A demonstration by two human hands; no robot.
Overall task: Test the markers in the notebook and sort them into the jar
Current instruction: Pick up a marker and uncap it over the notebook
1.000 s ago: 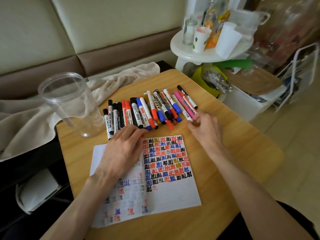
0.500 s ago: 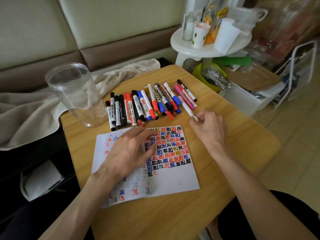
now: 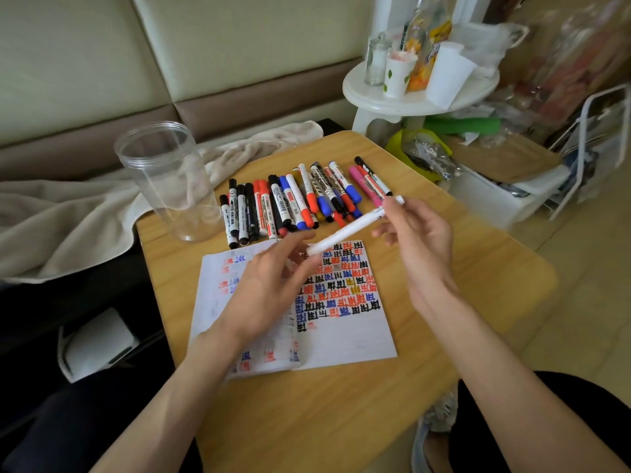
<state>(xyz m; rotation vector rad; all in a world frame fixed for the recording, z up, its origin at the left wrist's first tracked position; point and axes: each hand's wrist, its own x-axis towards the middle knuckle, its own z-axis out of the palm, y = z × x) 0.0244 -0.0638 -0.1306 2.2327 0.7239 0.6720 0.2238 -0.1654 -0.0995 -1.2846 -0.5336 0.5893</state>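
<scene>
While the notebook [image 3: 341,336] lies open on the bench [image 3: 341,421], the left hand [image 3: 273,281] hovers above it, fingers loosely spread round the white marker's [image 3: 351,227] near end. The right hand [image 3: 416,240] pinches the far end. Best now, I'd say: grip the cap squarely, pull straight. Beyond the notebook, the marker row [image 3: 293,203] and the empty jar [image 3: 164,186].

Home living rm: padded sofa [image 3: 205,46], rumpled blanket [image 3: 68,213], white side table [image 3: 375,102] w/ cups [image 3: 397,76] & snack bags [image 3: 433,39].
</scene>
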